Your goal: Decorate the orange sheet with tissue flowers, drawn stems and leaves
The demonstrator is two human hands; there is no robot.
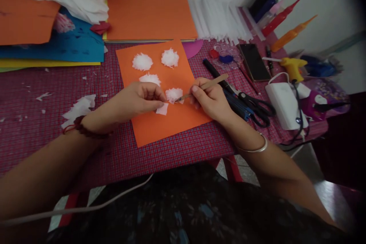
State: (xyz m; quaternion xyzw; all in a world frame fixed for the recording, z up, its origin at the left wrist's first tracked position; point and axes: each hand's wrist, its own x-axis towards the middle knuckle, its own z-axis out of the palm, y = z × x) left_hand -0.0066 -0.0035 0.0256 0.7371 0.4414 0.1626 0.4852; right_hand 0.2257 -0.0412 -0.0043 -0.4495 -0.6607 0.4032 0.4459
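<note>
the checked tabletop (114, 152) carries an orange sheet (160, 127) straight ahead, and both hands rest on its near half. the left hand (140, 99) lies palm down with the fingers curled in, and thumb and fingertips pinch a small white paper scrap (162, 109) flat against the sheet. the right hand (211, 101) is closed on a wooden stick (216, 80), held like a pen.

between the two hands sits a white tissue puff (174, 94). it lies at 3 o'clock from the left hand and at 9 o'clock from the right hand, and touches, or all but touches, the left fingertips. the scrap sits just beside it at 7 o'clock. the stick's long axis runs from 8 o'clock to 2 o'clock. its low tip meets the puff's right edge and its free end rises past the right knuckles. the left hand is the nearer one to the puff itself, while the right hand reaches it only through the stick.

farther up the sheet, a second puff (150, 79) lies at 11 o'clock from the first, just past the left knuckles. two more, a left far puff (142, 61) and a right far puff (169, 57), lie well apart from the hands. black scissors (259, 108) lie off the sheet at 3 o'clock.
</note>
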